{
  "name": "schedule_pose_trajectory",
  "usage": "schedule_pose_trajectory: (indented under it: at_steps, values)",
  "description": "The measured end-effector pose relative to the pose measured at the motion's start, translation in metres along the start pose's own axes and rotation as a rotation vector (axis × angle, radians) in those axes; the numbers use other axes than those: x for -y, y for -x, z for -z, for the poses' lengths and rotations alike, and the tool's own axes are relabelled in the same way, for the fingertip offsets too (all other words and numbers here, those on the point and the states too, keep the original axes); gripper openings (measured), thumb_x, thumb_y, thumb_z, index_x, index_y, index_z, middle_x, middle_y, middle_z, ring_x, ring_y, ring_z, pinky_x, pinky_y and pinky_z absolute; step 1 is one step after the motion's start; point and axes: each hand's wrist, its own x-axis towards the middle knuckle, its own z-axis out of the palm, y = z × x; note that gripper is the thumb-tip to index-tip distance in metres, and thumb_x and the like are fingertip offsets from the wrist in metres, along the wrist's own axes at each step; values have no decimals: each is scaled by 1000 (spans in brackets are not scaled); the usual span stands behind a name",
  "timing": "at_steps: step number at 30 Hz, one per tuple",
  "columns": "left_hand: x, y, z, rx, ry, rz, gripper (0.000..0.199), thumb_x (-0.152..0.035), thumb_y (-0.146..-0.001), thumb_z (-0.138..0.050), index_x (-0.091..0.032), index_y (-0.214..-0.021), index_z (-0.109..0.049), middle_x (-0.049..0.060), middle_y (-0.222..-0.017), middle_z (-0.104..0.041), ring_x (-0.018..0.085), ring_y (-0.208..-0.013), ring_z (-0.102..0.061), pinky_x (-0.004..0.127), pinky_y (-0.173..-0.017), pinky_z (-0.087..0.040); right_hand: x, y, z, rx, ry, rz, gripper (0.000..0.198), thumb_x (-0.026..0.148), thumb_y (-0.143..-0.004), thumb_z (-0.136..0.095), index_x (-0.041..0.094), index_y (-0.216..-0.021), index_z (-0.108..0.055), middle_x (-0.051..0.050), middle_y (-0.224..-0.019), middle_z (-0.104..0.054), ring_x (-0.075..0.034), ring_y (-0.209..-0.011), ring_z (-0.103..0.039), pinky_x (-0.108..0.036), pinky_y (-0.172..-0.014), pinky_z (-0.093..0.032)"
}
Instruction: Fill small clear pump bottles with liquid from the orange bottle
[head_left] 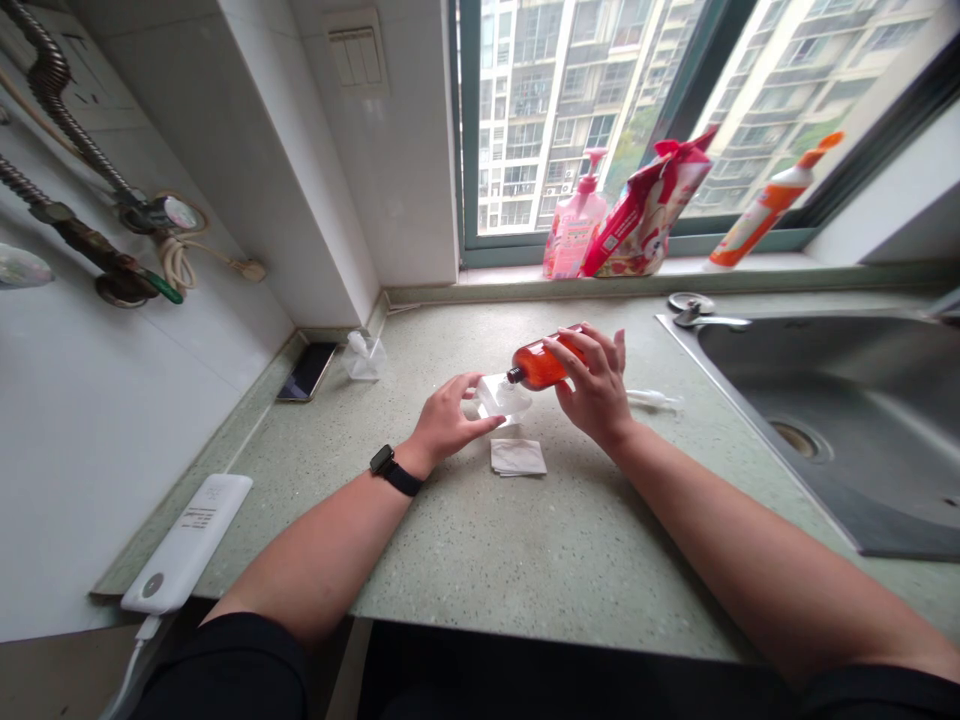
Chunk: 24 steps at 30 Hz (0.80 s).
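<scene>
My right hand [596, 385] is wrapped round an orange-brown bottle [541, 364], tilted so that its dark uncapped neck points left and slightly down. The neck is at a small clear container [501, 398], which my left hand [450, 415] holds between thumb and fingers. Whether liquid is flowing I cannot make out. Just in front of the container lies a folded white tissue [518, 457] on the counter. A clear plastic item [655, 400] lies behind my right wrist, its kind unclear.
A phone [307, 371] and a crumpled clear bag [364, 357] lie at the back left. A white power bank [187, 540] with a cable rests at the left edge. The sink [862, 430] is on the right. A pump bottle [574, 230], red package [649, 210] and orange-white bottle [769, 215] line the windowsill.
</scene>
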Motion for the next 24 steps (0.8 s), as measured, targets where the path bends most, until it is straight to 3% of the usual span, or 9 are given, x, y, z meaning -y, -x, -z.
schedule_pose_trajectory:
  at_steps: [16, 24]
  values:
    - [2, -2, 1, -115, -5, -69, 65, -47, -82, -93, -24, -136, -65, 10, -130, -73, 30, -117, -72, 50, -103, -63, 0, 1, -2, 24, -66, -37, 81, 14, -90, -68, 42, -162, -44, -7, -148, -64, -38, -145, -55, -76, -133, -20]
    - [4, -3, 1, -134, 80, -29, 69, -51, -82, -93, -24, -140, -65, 12, -140, -72, 30, -118, -75, 49, -100, -66, -3, 1, -9, 0, -150, -142, 66, 31, -89, -74, 32, -151, -53, -12, -138, -70, -39, -129, -65, -77, -127, -27]
